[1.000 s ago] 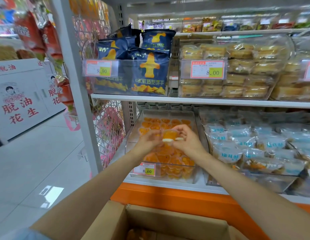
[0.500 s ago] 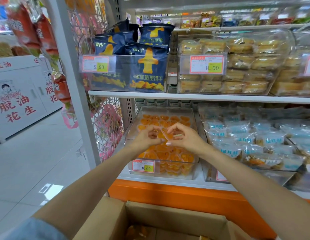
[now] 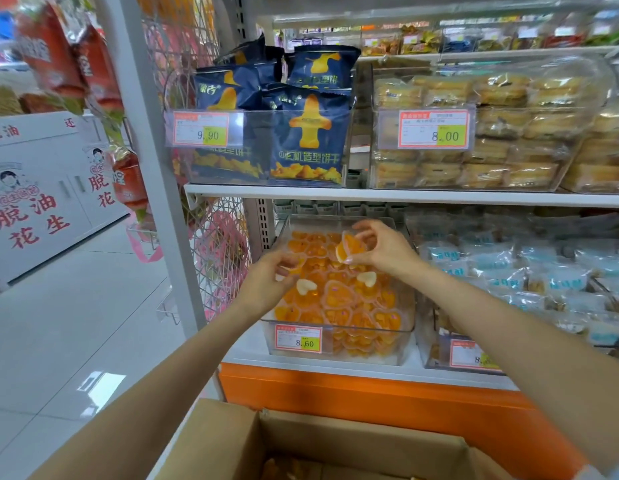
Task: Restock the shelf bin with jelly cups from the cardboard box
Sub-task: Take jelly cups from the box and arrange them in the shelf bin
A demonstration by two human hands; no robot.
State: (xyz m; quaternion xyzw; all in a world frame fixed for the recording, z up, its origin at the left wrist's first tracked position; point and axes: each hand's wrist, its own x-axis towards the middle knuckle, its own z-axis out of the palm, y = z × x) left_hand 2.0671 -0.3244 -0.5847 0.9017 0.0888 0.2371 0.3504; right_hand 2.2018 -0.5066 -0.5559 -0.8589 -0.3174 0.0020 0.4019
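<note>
I see one bin (image 3: 370,358), one box (image 3: 318,441) and two grips. My right grip (image 3: 384,249) pinches one jelly cup (image 3: 350,247) above the bin's pile, fingers curled round it. My left grip (image 3: 271,273) curls at a second cup (image 3: 291,268) on the pile; I cannot tell if it holds. Two more cups (image 3: 305,286) lie white side up. Half a second ago the grips met; now they're apart.

— What sits on the lower shelf (image 3: 335,371)?
— A clear bin (image 3: 367,346) of jelly cups (image 3: 339,296), just beside a second bin (image 3: 436,358) of blue packets (image 3: 557,282).
— And the upper shelf (image 3: 405,196)?
— Side by side, a biscuit bin (image 3: 256,147) and a cake bin (image 3: 491,176).
</note>
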